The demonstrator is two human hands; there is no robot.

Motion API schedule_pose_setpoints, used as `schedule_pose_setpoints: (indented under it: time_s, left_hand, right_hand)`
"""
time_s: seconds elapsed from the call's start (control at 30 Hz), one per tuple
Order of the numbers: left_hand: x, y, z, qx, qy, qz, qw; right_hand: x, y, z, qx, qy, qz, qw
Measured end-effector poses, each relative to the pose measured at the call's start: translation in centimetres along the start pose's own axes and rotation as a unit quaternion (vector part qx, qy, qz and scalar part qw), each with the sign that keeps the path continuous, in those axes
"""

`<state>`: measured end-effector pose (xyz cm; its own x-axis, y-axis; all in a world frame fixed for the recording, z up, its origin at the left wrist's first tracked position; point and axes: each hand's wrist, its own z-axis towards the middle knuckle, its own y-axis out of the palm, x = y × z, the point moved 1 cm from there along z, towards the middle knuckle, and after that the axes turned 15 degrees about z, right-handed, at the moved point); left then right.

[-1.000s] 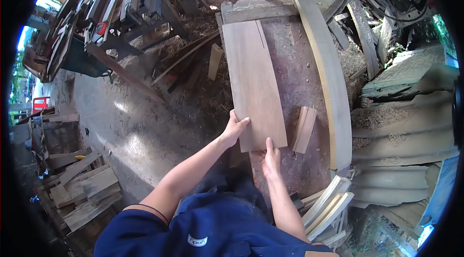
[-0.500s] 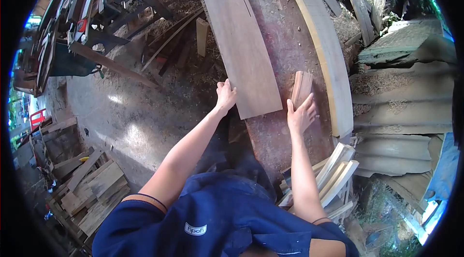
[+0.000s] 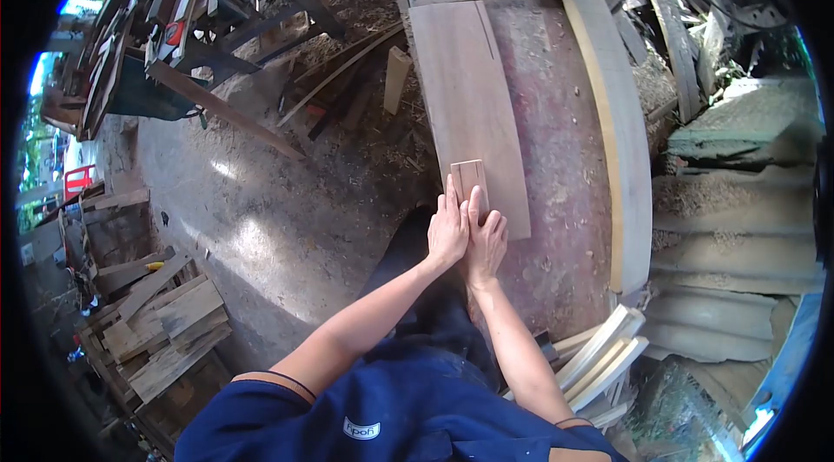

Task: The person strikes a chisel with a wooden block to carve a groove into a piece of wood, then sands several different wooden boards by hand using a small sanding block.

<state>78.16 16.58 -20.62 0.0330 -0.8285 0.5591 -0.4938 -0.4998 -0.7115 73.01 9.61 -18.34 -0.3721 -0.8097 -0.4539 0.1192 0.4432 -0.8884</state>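
Note:
A long flat wooden board [image 3: 473, 97] lies along the left side of the reddish worktop [image 3: 565, 201]. On the near end of the board rests a small wooden block [image 3: 468, 174] with dark lines along its top. My left hand [image 3: 447, 232] closes on the block's left side, one finger stretched along its edge. Pressed against it, my right hand [image 3: 486, 240] grips the near right part of the block. The hands hide the block's near end.
A thick curved plank [image 3: 612, 132] runs along the worktop's right side. Several pale curved strips [image 3: 604, 358] stand near my right elbow. Offcuts are piled [image 3: 165, 332] at lower left, a rack of dark timber [image 3: 234, 2] at upper left. Corrugated sheets [image 3: 712, 254] lie at right.
My right hand has brought the small block left from the bare worktop onto the board. My left hand has left the board's edge and joined it on the block.

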Motion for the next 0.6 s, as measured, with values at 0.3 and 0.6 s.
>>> schedule_pose_setpoints:
  time_s: [0.3, 0.6]
  left_hand:
    - [1.4, -6.0, 16.7, 0.092, 0.028, 0.068, 0.993]
    - [3.6, -13.4, 35.5, 0.113, 0.024, 0.075, 0.990]
  right_hand:
    - [-3.8, 2.4, 17.9, 0.024, -0.066, -0.016, 0.997]
    - [-6.7, 6.9, 36.9, 0.102, -0.103, -0.028, 0.989]
